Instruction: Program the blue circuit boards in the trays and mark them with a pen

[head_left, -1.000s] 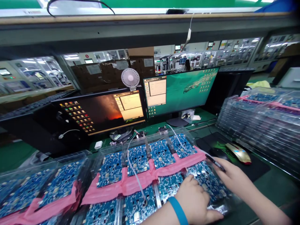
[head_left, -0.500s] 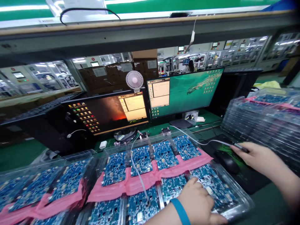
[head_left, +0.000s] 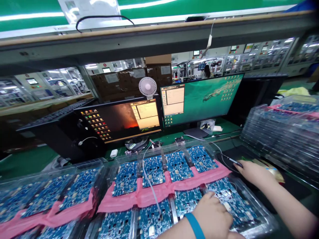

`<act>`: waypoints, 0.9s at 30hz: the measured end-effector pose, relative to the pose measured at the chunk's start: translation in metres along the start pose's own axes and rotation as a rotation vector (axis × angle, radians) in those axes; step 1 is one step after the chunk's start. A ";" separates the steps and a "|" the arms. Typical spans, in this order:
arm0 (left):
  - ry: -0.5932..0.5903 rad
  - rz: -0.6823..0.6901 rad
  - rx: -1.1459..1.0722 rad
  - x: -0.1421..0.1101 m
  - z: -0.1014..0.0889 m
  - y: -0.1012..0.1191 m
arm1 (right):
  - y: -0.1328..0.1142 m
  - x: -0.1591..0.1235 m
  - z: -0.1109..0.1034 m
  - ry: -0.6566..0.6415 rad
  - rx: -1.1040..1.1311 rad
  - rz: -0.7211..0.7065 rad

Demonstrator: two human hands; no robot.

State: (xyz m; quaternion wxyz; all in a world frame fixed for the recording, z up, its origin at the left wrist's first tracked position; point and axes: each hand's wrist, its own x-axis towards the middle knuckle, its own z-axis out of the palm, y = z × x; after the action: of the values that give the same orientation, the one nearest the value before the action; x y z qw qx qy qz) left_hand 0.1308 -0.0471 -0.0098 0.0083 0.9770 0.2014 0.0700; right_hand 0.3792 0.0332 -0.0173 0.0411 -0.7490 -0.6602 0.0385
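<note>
My right hand (head_left: 253,174) is closed around a slim pen-like probe (head_left: 234,162) on a white cable, its tip pointing left above the tray's right side. My left hand (head_left: 213,212), wearing a blue wristband, lies over the lower-right circuit boards. Its thumb is spread away from the other fingers, whose tips are partly hidden. Blue circuit boards (head_left: 178,166) sit in two rows in a clear plastic tray (head_left: 264,219), with a pink strip (head_left: 152,196) running between the rows. A second white cable (head_left: 151,181) ends at a lower-row board.
Two monitors (head_left: 201,99) stand behind the tray, a small white fan (head_left: 148,87) on top of the left one. Another tray of boards (head_left: 77,189) adjoins at left. Stacked clear trays (head_left: 281,132) rise at right, beside a dark mouse mat (head_left: 296,186). A shelf beam (head_left: 149,39) crosses overhead.
My right hand has moved left with the pen-like probe, nearer the boards, and its forearm now covers the mouse. My left hand stays over the same boards. The whole view has shifted slightly.
</note>
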 end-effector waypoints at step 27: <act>0.198 -0.909 -0.024 -0.177 -0.071 -0.006 | -0.048 -0.052 0.022 -0.014 0.078 -0.153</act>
State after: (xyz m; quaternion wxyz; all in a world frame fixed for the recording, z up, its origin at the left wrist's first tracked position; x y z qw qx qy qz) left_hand -0.0423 -0.1124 0.0363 0.0303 0.7780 0.6083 0.1543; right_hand 0.3229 -0.0125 -0.0333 0.0682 -0.6939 -0.7137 0.0661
